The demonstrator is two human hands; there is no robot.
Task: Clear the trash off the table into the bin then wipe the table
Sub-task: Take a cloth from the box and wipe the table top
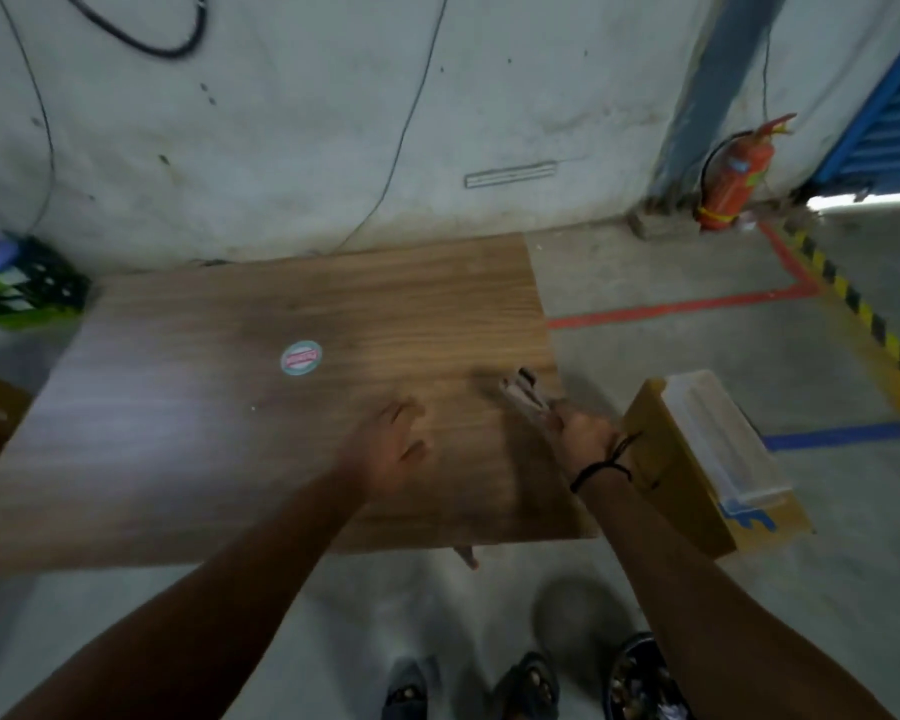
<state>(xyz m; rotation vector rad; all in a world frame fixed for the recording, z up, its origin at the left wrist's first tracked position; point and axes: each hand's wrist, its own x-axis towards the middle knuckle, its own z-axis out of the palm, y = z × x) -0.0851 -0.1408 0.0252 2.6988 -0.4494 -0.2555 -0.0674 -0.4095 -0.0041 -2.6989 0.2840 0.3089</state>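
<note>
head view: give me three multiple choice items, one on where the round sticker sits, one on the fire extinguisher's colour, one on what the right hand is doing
1. The round teal-and-red sticker lies:
A on the brown wooden table
B on the floor
C on the box

2. The fire extinguisher by the wall is:
A blue
B red-orange
C green

3. The right hand is:
A open, empty
B out of view
C closed on a blurred brownish scrap

Key: A, it lies flat on the wood grain; B, its body is red-orange; C, its fingers wrap the scrap at the table's right edge.

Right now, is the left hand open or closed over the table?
Open. The left hand is spread flat, palm down, over the wooden table, with fingers extended and nothing in it. Motion blur hides whether it touches the surface.
</note>
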